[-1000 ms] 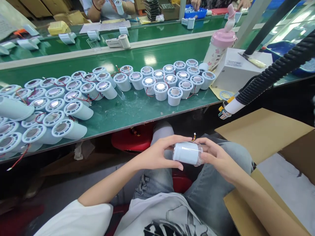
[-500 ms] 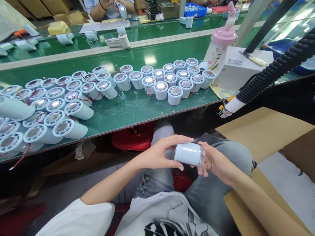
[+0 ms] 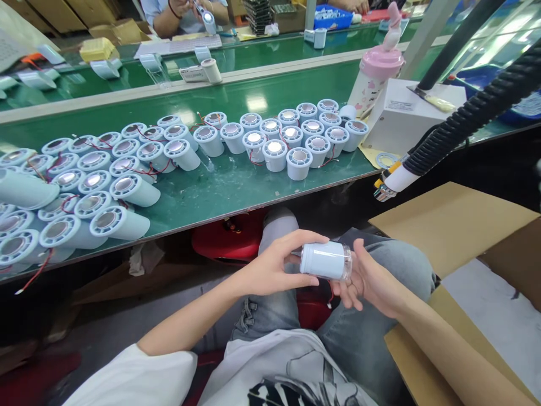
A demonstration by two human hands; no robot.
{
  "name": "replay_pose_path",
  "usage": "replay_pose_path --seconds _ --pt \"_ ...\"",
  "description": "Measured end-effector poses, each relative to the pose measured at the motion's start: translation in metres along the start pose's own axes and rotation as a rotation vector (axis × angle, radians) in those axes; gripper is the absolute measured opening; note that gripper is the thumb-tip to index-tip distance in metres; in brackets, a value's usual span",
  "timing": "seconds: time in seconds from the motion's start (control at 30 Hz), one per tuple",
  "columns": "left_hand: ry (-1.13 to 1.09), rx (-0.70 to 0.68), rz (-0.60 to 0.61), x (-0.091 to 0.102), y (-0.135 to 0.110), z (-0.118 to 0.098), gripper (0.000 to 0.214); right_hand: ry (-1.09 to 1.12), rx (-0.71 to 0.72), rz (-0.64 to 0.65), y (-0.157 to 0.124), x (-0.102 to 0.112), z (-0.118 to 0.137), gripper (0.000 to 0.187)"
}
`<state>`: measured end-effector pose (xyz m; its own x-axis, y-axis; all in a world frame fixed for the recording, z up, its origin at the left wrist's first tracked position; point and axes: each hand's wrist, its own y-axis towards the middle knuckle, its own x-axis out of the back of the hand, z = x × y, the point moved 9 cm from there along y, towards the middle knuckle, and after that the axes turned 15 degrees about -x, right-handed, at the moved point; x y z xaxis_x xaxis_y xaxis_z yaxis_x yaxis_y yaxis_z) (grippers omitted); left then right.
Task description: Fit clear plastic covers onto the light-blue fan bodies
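Note:
My left hand (image 3: pixel 279 265) is closed round a light-blue cylindrical housing (image 3: pixel 324 260), thumb and fingers on opposite sides. The housing lies on its side above my lap, with a clear plastic piece (image 3: pixel 348 262) on its right end. Beside that end is my right hand (image 3: pixel 367 279), its thumb lifted away and its fingers loosely spread below the clear piece; whether a fingertip touches it is hard to see. A thin wire with a small white connector (image 3: pixel 330 305) hangs beneath the housing.
Several similar blue housings (image 3: pixel 298 163), many with red wires, stand on the green bench (image 3: pixel 228 186). At the right are a pink-lidded bottle (image 3: pixel 377 76), a white box-shaped device (image 3: pixel 412 118), a black corrugated hose (image 3: pixel 460 121) and an open carton (image 3: pixel 454 223). A co-worker (image 3: pixel 181 17) sits opposite.
My right thumb has lifted off the clear end and the right fingers have opened and dropped slightly. The connector now shows below the housing, which my left hand still holds.

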<state>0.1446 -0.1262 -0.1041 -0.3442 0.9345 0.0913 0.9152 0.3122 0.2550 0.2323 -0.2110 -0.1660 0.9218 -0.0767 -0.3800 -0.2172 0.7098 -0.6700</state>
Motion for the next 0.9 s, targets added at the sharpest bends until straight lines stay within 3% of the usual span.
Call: replay_pose_path --seconds 0.07,0.13,0.2,0.23,0.3,0.37,0.47,0.63,0.77,0.83,0.9 --pt "-0.047 0.064 -0.032 0.001 -0.003 0.004 0.06 -0.223 0.351 -0.18 -0.015 0.01 0.028 0.062" --pt "-0.13 0.113 -0.047 0.0 -0.005 0.008 0.061 -0.551 0.695 -0.328 -0.039 0.003 0.05 0.059" --pt "-0.204 0.147 -0.033 -0.002 -0.007 0.01 0.06 -0.823 0.884 -0.368 -0.051 -0.012 0.054 0.052" --pt "-0.214 0.155 -0.024 -0.003 -0.007 0.01 0.061 -0.869 0.896 -0.364 -0.051 -0.014 0.053 0.049" --pt "-0.172 0.14 -0.006 0.0 -0.006 0.007 0.065 -0.746 0.787 -0.311 -0.043 -0.009 0.051 0.049" --pt "-0.118 0.095 0.014 0.003 -0.003 0.001 0.07 -0.478 0.603 -0.193 -0.029 -0.002 0.044 0.049" --pt "-0.164 0.074 0.049 0.003 -0.001 -0.002 0.07 -0.215 0.431 -0.067 -0.019 0.001 0.034 0.045" --pt "-0.36 0.179 0.03 -0.004 -0.007 0.016 0.077 -0.181 0.306 -0.09 -0.013 0.007 0.027 0.052" --pt "-0.421 0.267 -0.021 -0.013 -0.013 0.025 0.079 -0.153 0.271 -0.08 -0.008 -0.004 0.026 0.056" --pt "-0.355 0.346 -0.063 -0.002 -0.016 0.031 0.069 -0.157 0.279 -0.083 -0.01 -0.008 0.032 0.057" --pt "-0.164 0.362 -0.054 0.022 -0.004 0.04 0.057 -0.196 0.295 -0.157 -0.02 0.007 0.045 0.052"
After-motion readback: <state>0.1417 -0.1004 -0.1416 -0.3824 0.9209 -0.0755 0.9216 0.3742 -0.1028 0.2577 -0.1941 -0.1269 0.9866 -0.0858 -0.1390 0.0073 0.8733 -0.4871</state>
